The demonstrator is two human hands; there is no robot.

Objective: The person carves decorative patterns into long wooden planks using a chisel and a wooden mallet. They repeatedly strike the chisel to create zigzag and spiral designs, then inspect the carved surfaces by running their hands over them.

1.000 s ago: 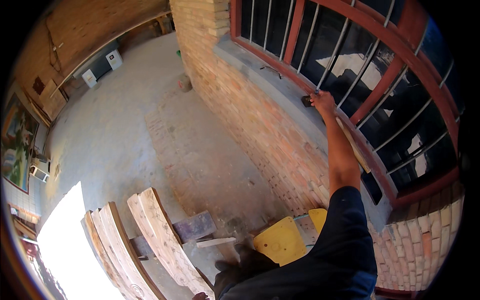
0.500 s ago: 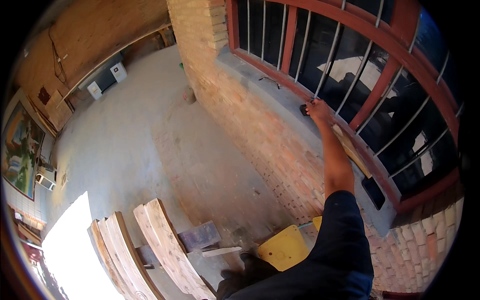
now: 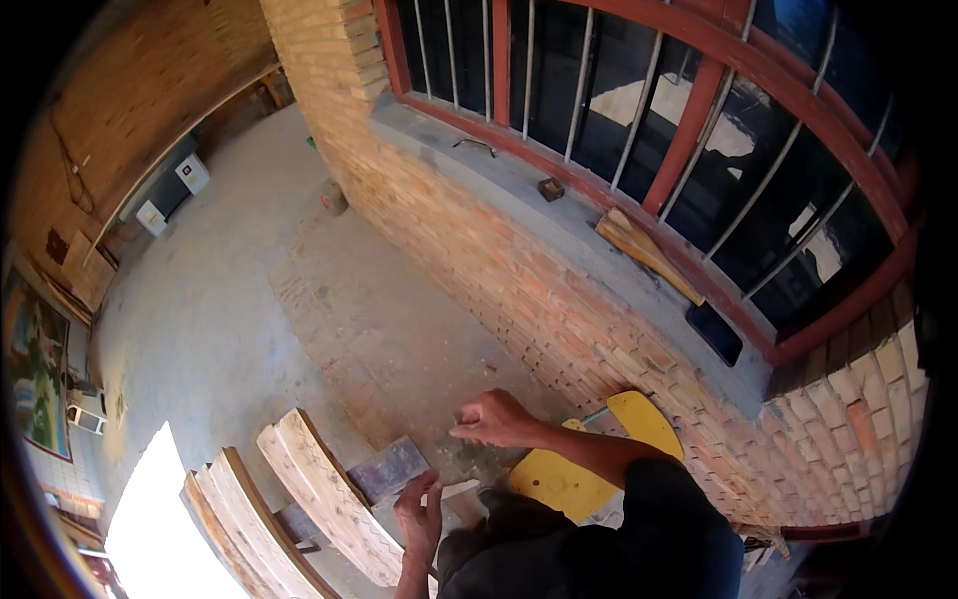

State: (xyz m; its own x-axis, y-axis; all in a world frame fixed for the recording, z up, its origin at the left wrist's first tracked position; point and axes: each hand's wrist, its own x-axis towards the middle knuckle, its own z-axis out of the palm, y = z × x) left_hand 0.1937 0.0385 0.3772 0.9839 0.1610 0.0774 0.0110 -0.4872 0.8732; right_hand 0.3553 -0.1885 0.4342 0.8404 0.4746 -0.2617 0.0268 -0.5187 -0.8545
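My right hand [image 3: 494, 417] is above the floor in front of the yellow seat, its fingers curled together; whatever they may pinch is too small to make out. Lower and to the left, my left hand [image 3: 419, 511] is beside a curved pale wooden piece [image 3: 324, 489], fingers loosely bent and parted from the thumb, with nothing visible in it. Near the left hand lies a flat grey-purple block [image 3: 387, 469]. A small dark square box [image 3: 550, 189] sits on the window sill [image 3: 519, 170], away from both hands.
Farther along the sill lie a wooden handle-like piece [image 3: 649, 255], a dark phone-like slab [image 3: 715, 334] and a thin bent metal piece [image 3: 474, 147]. Barred red window frames stand behind. A yellow seat [image 3: 564, 484] is by the brick wall [image 3: 559, 290]; more curved timbers [image 3: 244, 519] lie left.
My right hand has left the dark box on the sill and come down and left, over the floor. My left hand has come into view. The view has shifted.
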